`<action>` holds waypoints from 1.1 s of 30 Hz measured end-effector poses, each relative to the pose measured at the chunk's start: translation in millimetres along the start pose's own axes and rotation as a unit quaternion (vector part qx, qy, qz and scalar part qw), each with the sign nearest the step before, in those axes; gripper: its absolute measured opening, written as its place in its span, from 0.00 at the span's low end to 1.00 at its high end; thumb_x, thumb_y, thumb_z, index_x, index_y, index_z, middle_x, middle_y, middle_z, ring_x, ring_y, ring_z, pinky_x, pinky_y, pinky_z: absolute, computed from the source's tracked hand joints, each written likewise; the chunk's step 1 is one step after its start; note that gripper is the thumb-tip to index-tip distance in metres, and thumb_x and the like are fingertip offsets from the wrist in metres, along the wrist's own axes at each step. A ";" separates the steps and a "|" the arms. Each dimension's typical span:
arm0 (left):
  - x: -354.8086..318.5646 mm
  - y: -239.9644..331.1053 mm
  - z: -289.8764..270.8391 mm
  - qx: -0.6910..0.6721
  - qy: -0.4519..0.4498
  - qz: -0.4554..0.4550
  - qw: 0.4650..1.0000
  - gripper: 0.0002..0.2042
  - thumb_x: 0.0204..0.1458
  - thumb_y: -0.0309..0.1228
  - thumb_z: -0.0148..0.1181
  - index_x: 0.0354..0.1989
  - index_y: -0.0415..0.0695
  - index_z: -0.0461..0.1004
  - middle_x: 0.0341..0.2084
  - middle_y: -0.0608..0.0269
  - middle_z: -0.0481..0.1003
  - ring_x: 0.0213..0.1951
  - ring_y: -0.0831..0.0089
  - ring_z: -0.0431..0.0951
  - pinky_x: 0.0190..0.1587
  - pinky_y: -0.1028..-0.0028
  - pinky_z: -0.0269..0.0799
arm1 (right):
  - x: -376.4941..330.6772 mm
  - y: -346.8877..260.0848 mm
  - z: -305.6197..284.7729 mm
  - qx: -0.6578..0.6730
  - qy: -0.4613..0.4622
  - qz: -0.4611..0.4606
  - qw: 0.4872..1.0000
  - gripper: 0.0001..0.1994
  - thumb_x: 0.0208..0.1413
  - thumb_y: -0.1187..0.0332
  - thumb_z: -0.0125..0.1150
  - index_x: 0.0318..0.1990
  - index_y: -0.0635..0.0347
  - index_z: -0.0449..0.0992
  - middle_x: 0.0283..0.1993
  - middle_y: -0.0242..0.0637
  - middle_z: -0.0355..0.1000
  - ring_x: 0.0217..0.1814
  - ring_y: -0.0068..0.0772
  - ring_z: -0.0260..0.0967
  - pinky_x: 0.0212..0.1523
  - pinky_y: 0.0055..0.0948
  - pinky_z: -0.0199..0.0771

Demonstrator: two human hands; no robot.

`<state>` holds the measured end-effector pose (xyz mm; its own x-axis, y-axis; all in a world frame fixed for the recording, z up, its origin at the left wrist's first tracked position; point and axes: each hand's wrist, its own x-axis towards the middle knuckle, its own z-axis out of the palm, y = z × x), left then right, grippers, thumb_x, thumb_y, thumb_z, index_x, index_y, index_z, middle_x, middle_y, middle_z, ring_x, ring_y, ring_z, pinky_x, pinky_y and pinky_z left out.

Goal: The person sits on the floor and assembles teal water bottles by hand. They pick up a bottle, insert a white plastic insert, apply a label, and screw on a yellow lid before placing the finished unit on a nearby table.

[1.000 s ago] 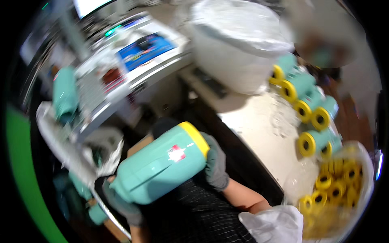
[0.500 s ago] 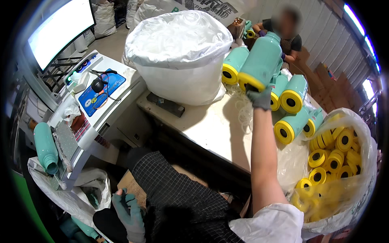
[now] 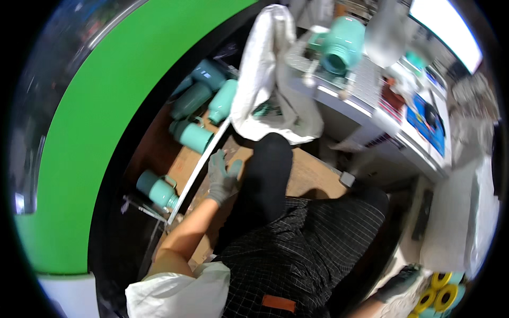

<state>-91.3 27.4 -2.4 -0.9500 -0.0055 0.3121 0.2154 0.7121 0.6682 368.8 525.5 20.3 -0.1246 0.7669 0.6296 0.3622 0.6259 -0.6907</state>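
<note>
Head view, open left hand point(image 3: 221, 177), teal bottle point(image 3: 157, 190) just beside, lower-left

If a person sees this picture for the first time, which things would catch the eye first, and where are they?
The broad bright green panel curving down the left side strikes first. Next come the mint-green jugs lying in a heap low beside it, with one more mint-green jug on the grey stand at the top. In the middle, the left hand in a grey glove reaches down toward the heap, fingers spread and holding nothing.
</note>
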 end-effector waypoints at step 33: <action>-50.4 50.9 -61.2 -0.534 -0.306 -0.240 0.751 0.36 0.69 0.49 0.52 0.75 0.36 0.52 0.70 0.47 0.60 0.70 0.53 0.62 0.73 0.55 0.58 | -122.6 -363.3 225.8 0.413 -0.583 0.342 0.611 0.34 0.72 0.55 0.50 0.79 0.59 0.49 0.76 0.51 0.56 0.72 0.41 0.64 0.65 0.41 0.73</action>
<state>-18.6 20.9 57.2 -0.8323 0.4740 -0.2875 -0.4360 -0.2392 0.8676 43.9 236.1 113.7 -0.9522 0.1678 -0.2552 0.1685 -0.4083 -0.8972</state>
